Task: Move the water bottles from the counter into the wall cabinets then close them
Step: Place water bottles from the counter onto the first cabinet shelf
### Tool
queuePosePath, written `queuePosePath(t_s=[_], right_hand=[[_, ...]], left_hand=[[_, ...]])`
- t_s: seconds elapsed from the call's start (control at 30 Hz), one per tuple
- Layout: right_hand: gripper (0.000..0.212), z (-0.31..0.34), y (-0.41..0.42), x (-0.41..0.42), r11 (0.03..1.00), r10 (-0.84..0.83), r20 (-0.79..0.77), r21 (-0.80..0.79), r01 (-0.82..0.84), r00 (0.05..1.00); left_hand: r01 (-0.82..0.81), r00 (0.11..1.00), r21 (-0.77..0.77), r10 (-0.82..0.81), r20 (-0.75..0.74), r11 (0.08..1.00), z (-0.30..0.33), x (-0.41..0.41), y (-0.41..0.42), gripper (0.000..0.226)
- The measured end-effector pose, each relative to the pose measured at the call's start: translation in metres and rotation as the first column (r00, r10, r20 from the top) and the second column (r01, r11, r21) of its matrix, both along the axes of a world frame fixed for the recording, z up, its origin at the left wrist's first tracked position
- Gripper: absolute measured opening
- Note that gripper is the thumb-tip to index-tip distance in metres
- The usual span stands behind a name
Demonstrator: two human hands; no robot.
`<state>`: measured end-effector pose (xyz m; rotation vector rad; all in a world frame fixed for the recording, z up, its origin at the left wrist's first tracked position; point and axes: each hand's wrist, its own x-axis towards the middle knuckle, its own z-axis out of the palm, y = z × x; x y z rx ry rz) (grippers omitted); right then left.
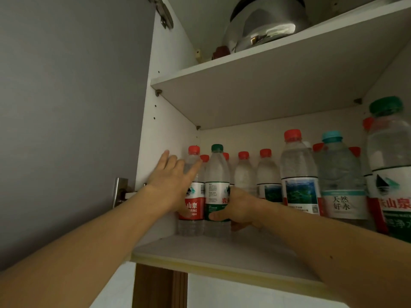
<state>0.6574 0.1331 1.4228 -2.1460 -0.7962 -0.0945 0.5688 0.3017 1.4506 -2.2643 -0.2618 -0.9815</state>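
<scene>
I see a white lower shelf (222, 252) carrying a crowd of water bottles: a red-labelled one (193, 196) at nine o'clock, a green-capped one (216, 187) touching its right side, red-capped ones behind. Toward three o'clock stand a blue-capped bottle (340, 178) and a big green-capped bottle (391, 170). The upper shelf (266, 81), at twelve o'clock, bears a steel pot (264, 25).

Upright capped water bottles (298, 172) on lower cabinet shelf (222, 252).

Dim light, grey open door (66, 118), white shelf (255, 90), wooden trim (155, 287)
</scene>
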Motion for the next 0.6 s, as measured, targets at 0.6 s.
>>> queuePosePath(t_s=[0.6], right_hand=[[0.051, -0.004, 0.002, -0.006, 0.997, 0.069, 0.071, 0.014, -0.070, 0.995]], left_hand=[[0.046, 0.996, 0.016, -0.045, -0.078, 0.999, 0.004, -0.014, 0.010, 0.127]])
